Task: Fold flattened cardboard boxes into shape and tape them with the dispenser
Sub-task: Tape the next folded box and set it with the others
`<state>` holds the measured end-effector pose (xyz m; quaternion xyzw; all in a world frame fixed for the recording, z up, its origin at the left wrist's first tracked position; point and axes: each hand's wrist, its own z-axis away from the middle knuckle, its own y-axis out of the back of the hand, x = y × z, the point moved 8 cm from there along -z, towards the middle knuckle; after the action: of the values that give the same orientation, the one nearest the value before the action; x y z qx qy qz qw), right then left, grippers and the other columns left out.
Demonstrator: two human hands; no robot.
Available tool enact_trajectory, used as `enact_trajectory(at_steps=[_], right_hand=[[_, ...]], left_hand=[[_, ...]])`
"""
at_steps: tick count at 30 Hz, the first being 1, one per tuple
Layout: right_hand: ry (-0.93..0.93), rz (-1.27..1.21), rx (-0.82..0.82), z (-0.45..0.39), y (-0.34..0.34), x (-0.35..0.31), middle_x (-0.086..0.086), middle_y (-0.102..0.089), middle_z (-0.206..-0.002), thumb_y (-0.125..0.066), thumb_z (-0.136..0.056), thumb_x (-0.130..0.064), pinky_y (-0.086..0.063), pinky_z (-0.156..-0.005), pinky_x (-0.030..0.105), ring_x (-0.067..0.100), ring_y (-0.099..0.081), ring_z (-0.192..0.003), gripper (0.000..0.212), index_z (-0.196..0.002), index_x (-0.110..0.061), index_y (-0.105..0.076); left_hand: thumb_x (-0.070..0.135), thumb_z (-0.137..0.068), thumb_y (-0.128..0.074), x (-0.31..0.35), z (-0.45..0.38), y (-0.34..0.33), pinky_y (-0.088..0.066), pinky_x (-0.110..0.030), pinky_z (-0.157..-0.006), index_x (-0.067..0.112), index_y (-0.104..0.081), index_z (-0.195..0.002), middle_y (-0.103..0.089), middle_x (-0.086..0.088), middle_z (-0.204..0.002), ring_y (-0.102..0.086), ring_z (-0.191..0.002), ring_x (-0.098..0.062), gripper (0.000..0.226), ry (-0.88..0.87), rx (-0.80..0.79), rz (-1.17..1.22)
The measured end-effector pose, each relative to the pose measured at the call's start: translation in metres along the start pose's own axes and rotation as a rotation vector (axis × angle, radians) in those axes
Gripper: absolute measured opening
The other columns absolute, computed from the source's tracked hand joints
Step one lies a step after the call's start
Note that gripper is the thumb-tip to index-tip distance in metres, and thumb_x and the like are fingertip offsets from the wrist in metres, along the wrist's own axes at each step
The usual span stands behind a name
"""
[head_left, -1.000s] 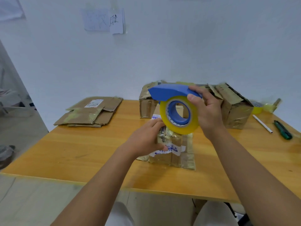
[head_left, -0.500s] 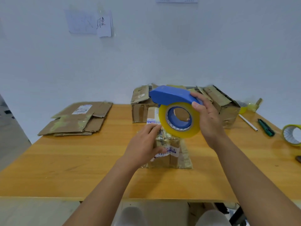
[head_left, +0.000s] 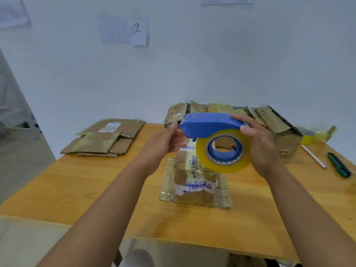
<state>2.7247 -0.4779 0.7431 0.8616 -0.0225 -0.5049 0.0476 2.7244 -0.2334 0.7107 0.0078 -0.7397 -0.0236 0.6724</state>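
While my right hand [head_left: 264,149] grips the tape dispenser [head_left: 213,139] above the box [head_left: 194,182], my left hand [head_left: 165,143] pinches at its nose — taping step; next, I judge, draw tape down onto the seam.

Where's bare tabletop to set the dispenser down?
Bare: the table between the flattened cardboard stack and the small box, and the front edge. Crowded: the folded boxes at the back, and the pen and green tool on the right.
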Motion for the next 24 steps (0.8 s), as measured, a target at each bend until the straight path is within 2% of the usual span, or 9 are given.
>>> enact_trajectory(at_steps=[2,4,6,8,13,17,21,24], right_hand=[[0.000,-0.027,0.003,0.000,0.001,0.002,-0.022,-0.065,-0.116,-0.052,-0.081,-0.048,-0.056,-0.079,0.043,0.015,-0.063,-0.098,0.037,-0.113,-0.037,-0.069],[-0.002,-0.045,0.017,0.001,0.004,0.003,-0.018,-0.065,-0.118,-0.052,-0.084,-0.044,-0.055,-0.081,0.043,0.019,-0.063,-0.098,0.034,-0.112,-0.038,-0.070],[-0.009,-0.058,0.031,0.002,0.006,0.004,-0.017,-0.065,-0.119,-0.051,-0.087,-0.039,-0.056,-0.080,0.046,0.022,-0.063,-0.101,0.031,-0.113,-0.038,-0.069],[-0.016,-0.073,0.037,0.005,0.007,0.005,-0.015,-0.065,-0.120,-0.051,-0.088,-0.039,-0.056,-0.080,0.048,0.024,-0.063,-0.102,0.031,-0.112,-0.039,-0.070],[-0.010,-0.075,0.031,0.010,0.006,0.002,-0.013,-0.064,-0.124,-0.052,-0.081,-0.049,-0.053,-0.088,0.050,0.028,-0.062,-0.108,0.034,-0.109,-0.047,-0.070],[0.004,-0.060,0.015,0.010,0.005,0.000,-0.012,-0.063,-0.126,-0.052,-0.082,-0.050,-0.053,-0.091,0.053,0.032,-0.060,-0.113,0.036,-0.113,-0.045,-0.069],[-0.001,-0.038,0.001,0.008,0.004,0.000,-0.016,-0.063,-0.123,-0.052,-0.081,-0.050,-0.055,-0.088,0.047,0.025,-0.061,-0.112,0.041,-0.117,-0.039,-0.068],[0.000,-0.026,-0.011,0.007,0.003,0.000,-0.018,-0.062,-0.123,-0.052,-0.080,-0.050,-0.056,-0.085,0.042,0.020,-0.061,-0.110,0.045,-0.120,-0.035,-0.066]], left_hand=[[0.044,-0.103,-0.045,0.001,-0.004,-0.005,-0.054,-0.028,-0.076,0.014,-0.070,-0.098,-0.072,0.002,-0.082,-0.069,-0.083,-0.015,0.040,0.067,-0.002,0.094],[0.033,-0.102,-0.053,-0.001,-0.006,-0.013,-0.053,-0.027,-0.072,0.010,-0.070,-0.102,-0.070,0.001,-0.082,-0.065,-0.074,-0.011,0.029,0.098,-0.058,0.170],[0.018,-0.099,-0.060,-0.006,-0.005,-0.019,-0.054,-0.026,-0.070,0.006,-0.066,-0.108,-0.071,-0.001,-0.086,-0.066,-0.071,-0.010,0.017,0.117,-0.095,0.252],[0.011,-0.097,-0.061,-0.010,-0.002,-0.022,-0.056,-0.025,-0.068,0.004,-0.065,-0.111,-0.072,-0.004,-0.089,-0.068,-0.073,-0.012,0.016,0.144,-0.097,0.333],[0.008,-0.096,-0.057,-0.018,0.002,-0.020,-0.058,-0.021,-0.065,0.000,-0.063,-0.115,-0.070,-0.014,-0.099,-0.069,-0.075,-0.015,0.021,0.229,-0.056,0.473],[0.013,-0.092,-0.067,-0.020,0.008,-0.024,-0.058,-0.018,-0.060,0.000,-0.064,-0.103,-0.067,-0.009,-0.083,-0.067,-0.066,-0.011,0.017,0.308,-0.108,0.568],[0.010,-0.082,-0.071,-0.024,0.012,-0.027,-0.055,-0.015,-0.055,-0.002,-0.067,-0.105,-0.064,-0.004,-0.074,-0.061,-0.057,-0.007,0.026,0.374,-0.144,0.565],[0.008,-0.079,-0.071,-0.024,0.012,-0.028,-0.053,-0.014,-0.053,0.001,-0.068,-0.097,-0.061,-0.003,-0.072,-0.057,-0.056,-0.006,0.019,0.391,-0.157,0.528]])
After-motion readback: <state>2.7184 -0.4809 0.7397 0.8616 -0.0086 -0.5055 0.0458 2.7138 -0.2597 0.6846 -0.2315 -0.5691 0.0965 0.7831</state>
